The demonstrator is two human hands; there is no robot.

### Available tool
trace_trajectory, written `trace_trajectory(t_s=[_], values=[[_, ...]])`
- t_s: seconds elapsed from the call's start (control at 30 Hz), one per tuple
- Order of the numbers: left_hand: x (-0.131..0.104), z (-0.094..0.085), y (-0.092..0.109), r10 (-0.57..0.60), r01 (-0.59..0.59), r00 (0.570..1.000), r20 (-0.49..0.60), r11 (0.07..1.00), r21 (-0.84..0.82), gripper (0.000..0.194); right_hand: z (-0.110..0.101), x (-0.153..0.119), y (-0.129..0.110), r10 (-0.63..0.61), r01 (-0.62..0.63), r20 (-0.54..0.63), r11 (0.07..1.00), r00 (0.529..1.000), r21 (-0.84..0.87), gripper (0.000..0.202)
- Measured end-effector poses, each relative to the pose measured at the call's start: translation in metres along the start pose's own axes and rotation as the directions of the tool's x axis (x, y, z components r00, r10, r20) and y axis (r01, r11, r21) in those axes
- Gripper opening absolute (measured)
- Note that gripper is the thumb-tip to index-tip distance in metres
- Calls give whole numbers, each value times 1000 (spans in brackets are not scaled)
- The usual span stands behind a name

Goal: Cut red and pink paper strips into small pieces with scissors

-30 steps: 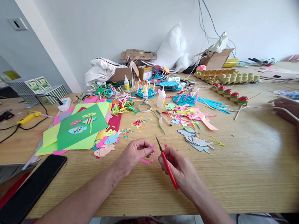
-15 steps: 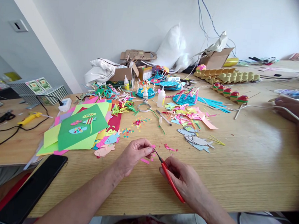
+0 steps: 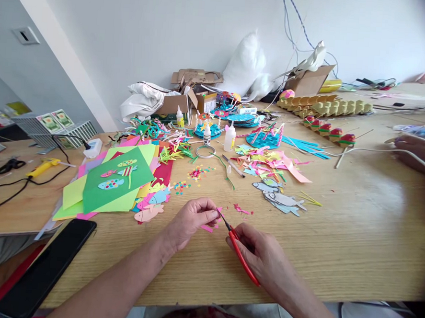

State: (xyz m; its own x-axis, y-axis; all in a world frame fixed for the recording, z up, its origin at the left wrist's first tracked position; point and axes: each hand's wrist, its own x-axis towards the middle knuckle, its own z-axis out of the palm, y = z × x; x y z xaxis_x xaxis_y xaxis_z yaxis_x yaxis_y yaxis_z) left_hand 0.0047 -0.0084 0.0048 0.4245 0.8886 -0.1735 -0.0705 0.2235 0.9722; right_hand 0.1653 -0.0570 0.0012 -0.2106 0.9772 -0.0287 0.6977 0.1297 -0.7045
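Observation:
Red-handled scissors (image 3: 243,257) are held in my right hand (image 3: 259,250), their dark blades pointing up and left to the fingertips of my left hand (image 3: 196,220). My left thumb and fingers pinch a small pink paper piece (image 3: 219,210) at the blade tips. Pink scraps (image 3: 241,209) lie just beyond the hands, and a pink strip (image 3: 207,228) rests below the left fingers. Grey and blue paper fish (image 3: 282,200) lie to the right. Pink and blue paper fish (image 3: 149,213) sit to the left, beside a green sheet (image 3: 116,177) bearing several decorated fish.
A black phone (image 3: 45,268) lies at the front left edge. Glue bottles (image 3: 230,138), a tape ring (image 3: 205,152) and paper strips (image 3: 277,163) stand or lie farther back. Another person's hand (image 3: 416,151) rests at the far right near a white cable. Egg cartons (image 3: 341,108) are behind.
The scissors and both hands have barely moved. The view has shifted very slightly, with the things on the right appearing a little farther right.

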Motion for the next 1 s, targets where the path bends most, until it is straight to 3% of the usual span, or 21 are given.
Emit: trace_trajectory(t_s=[0.37, 0.47, 0.67, 0.83, 1.0], values=[[4, -5, -5, -24, 24, 1000, 12, 999, 25, 15, 1, 1, 4, 22, -24, 32, 998, 999, 64, 33], [5, -5, -4, -23, 23, 1000, 8, 998, 50, 18, -3, 3, 4, 27, -36, 58, 987, 998, 157, 29], [6, -4, -6, -10, -5, 998, 67, 976, 220, 18, -10, 18, 0, -10, 21, -28, 910, 1000, 414, 14], [4, -6, -10, -3, -57, 988, 153, 919, 390, 10, -7, 31, 2, -73, 88, -56, 934, 996, 345, 8], [4, -8, -12, -4, -79, 982, 190, 901, 427, 12, -6, 34, 1, -117, 123, -37, 957, 992, 261, 4]])
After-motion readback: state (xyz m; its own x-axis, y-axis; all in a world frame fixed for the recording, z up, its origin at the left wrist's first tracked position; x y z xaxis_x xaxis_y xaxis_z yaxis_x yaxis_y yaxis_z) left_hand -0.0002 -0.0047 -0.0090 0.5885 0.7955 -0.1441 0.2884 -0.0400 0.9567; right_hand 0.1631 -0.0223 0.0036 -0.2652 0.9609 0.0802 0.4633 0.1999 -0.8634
